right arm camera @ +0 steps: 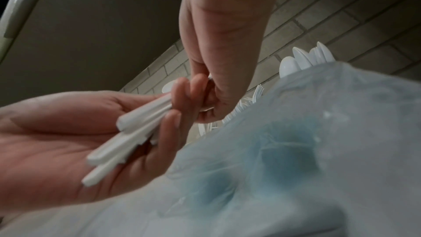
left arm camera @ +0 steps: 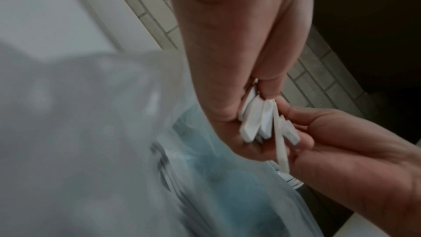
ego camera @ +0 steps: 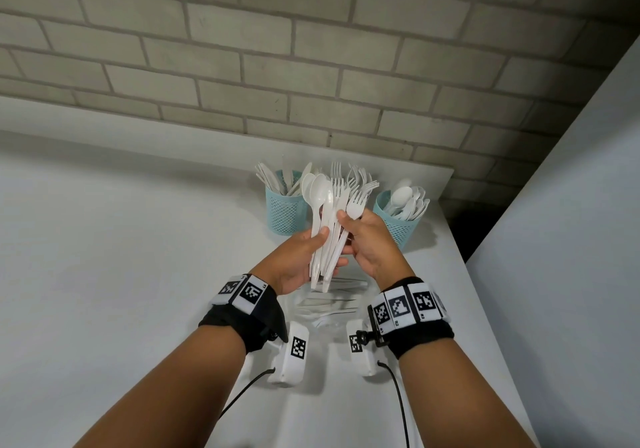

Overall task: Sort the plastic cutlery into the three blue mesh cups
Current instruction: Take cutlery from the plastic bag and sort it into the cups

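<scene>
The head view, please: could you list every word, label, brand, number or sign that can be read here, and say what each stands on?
No readable words, brands or numbers in any view.
Left wristband: black-and-white square code tags, patterns only, no letters.
Right wristband: the same kind of code tags, no text.
Two white wrist camera units: one code tag each, no text.
Blue mesh cups and white cutlery: unmarked.

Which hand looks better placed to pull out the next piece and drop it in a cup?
Probably the right hand: its fingertips already pinch one fork at the bundle's top, while the left hand is wrapped around the handles.
</scene>
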The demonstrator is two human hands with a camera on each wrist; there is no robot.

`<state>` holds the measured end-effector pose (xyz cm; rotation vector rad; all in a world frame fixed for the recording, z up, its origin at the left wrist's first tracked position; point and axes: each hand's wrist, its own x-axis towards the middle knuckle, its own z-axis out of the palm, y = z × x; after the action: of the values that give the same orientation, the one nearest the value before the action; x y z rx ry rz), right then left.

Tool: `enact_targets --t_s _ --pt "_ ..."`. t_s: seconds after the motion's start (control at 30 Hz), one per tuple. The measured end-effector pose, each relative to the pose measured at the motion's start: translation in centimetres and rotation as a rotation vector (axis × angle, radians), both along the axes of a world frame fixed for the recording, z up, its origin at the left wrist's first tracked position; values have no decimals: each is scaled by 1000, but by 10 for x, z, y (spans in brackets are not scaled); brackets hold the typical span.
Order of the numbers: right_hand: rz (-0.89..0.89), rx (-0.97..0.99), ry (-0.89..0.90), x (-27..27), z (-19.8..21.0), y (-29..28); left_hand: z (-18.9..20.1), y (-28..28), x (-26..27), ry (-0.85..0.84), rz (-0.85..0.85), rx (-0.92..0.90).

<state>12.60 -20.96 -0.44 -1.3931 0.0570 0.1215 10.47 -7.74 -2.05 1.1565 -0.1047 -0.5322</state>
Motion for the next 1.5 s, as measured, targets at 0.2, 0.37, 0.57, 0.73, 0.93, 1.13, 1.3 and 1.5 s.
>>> enact_targets --t_s 0.2,0.37,0.57,0.73,0.93,1.13,1.3,1.5 --pt "-58 -70 -50 1 -4 4 -4 -3 0 -24 42 29" --pt "-86 -104 -67 4 -5 6 -8 -6 0 -15 73 24" --pt "-151 -84 -40 7 1 1 -8 -4 2 23 72 20" --pt "-170 -135 -1 13 12 -7 -8 -3 2 22 49 19" --pt "-227 -74 25 24 35 -21 -12 1 1 5 0 77" --pt "-555 346 -202 33 63 -33 -13 2 0 27 23 91" --pt "-374 110 -162 22 70 -25 -13 1 0 56 99 81" --pt "-34 -541 -178 11 39 -6 -13 -1 0 14 96 140"
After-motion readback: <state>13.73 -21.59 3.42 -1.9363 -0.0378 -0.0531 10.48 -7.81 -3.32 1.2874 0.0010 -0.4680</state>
